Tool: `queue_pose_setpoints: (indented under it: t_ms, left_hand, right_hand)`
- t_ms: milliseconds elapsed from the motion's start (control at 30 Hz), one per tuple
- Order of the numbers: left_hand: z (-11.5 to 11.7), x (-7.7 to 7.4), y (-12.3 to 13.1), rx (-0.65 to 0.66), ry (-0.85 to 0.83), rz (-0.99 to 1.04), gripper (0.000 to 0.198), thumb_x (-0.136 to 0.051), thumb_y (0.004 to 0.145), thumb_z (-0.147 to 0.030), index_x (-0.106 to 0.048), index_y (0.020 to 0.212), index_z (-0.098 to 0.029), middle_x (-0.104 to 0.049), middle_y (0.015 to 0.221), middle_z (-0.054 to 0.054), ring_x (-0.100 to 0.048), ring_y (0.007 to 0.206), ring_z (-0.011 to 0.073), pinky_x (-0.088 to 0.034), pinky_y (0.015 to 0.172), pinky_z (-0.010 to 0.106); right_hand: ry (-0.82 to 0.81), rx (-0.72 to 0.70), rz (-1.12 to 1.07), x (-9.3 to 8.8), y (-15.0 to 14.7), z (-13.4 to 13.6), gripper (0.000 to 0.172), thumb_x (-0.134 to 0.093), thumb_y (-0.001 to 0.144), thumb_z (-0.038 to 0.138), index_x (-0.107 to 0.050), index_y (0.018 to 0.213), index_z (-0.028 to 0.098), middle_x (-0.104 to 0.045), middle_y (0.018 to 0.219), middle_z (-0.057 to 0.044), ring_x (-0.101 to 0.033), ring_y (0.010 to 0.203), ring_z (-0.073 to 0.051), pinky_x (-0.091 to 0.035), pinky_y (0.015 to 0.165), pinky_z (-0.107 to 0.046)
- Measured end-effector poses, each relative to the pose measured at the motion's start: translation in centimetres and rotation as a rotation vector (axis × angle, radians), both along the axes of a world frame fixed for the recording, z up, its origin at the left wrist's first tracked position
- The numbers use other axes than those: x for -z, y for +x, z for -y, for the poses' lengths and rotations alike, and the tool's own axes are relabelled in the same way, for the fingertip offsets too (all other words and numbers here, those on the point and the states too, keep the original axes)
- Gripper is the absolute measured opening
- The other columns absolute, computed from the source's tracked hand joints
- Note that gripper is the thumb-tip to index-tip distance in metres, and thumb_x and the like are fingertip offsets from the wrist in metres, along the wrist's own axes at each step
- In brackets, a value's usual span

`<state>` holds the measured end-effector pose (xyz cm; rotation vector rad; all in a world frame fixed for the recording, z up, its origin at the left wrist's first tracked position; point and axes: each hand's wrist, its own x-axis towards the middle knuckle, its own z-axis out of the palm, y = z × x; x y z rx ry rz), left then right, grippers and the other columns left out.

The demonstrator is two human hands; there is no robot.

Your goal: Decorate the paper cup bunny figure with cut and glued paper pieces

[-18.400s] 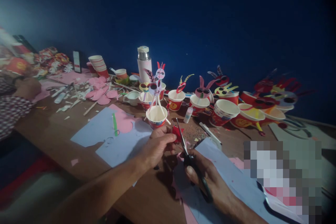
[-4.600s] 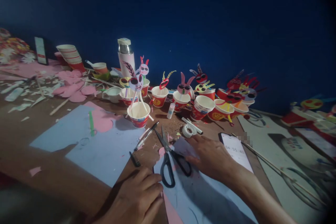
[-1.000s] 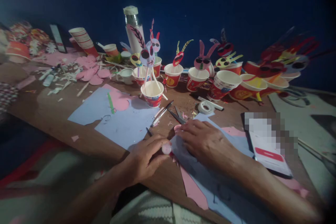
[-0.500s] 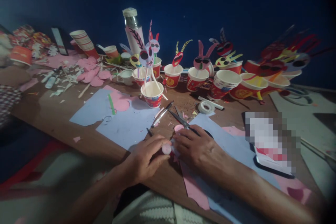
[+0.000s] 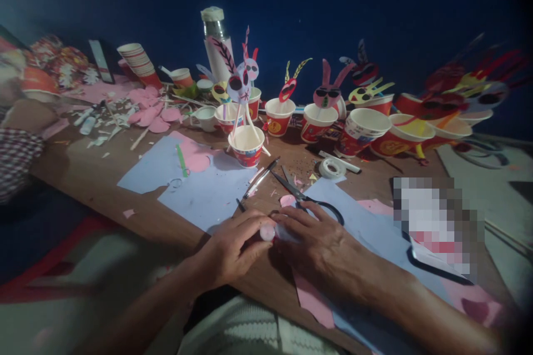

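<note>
I'm seeing the left hand (image 5: 233, 247) gripping one pale, round-ended piece (image 5: 267, 232) between thumb and fingers, at the centre of my clock, over the table (image 5: 95, 172) near its front edge. The right hand (image 5: 328, 247) is meeting it from the 3 o'clock side, palm down, fingers bent; whether those fingers are gripping anything, I can't tell.

My main worry: the piece is looking smooth and round, so a loosening thumb could be sending it rolling off toward 7 o'clock. At 1 o'clock one pair of scissors (image 5: 296, 193) is lying just beside the right fingers, blades pointing toward 11; a sideways push could be snagging a handle. Near 12, one cup (image 5: 246, 150) is carrying a white figure (image 5: 239, 89) on thin legs; it's looking top-heavy, and a bump could be tipping it.

Counting outward, I'm getting one roll of tape (image 5: 332, 167) at 1, one phone (image 5: 437, 264) near 4, a second phone (image 5: 100, 55) between 10 and 11, and one flask (image 5: 219, 55) toward 11. I'm making out seven paper faces (image 5: 327, 98), that figure's included; at 2 o'clock more are blurring together, uncountable. One co-worker's checked sleeve (image 5: 19, 166) is showing between 9 and 10.
</note>
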<state>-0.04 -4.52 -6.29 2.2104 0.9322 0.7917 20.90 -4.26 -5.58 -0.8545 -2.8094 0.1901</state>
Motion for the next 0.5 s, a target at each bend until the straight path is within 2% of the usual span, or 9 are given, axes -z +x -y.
queue_pose_setpoints:
  t_ms: [200,500]
  left_hand:
    - [-0.3,-0.1,-0.7,-0.013,0.027,0.002,0.015,-0.046,0.083,-0.011,-0.052,0.097,-0.016,-0.057,0.090,0.006,-0.054,0.083,0.0138,-0.042,0.074,0.023]
    - [-0.4,0.0,-1.5,-0.047,0.009,0.026,0.015,-0.047,0.083,-0.010,-0.051,0.097,-0.016,-0.055,0.089,0.006,-0.051,0.083,0.0138,-0.041,0.074,0.024]
  right_hand:
    - [-0.017,0.051,0.042,0.8,-0.3,0.7,0.029,-0.049,0.087,0.021,-0.056,0.115,0.026,-0.048,0.131,-0.009,-0.041,0.121,-0.026,-0.027,0.099,-0.050]
    - [-0.011,0.092,-0.003,1.1,-1.3,0.7,0.030,-0.048,0.088,0.033,-0.055,0.116,0.025,-0.046,0.132,-0.010,-0.038,0.122,-0.027,-0.027,0.099,-0.050]
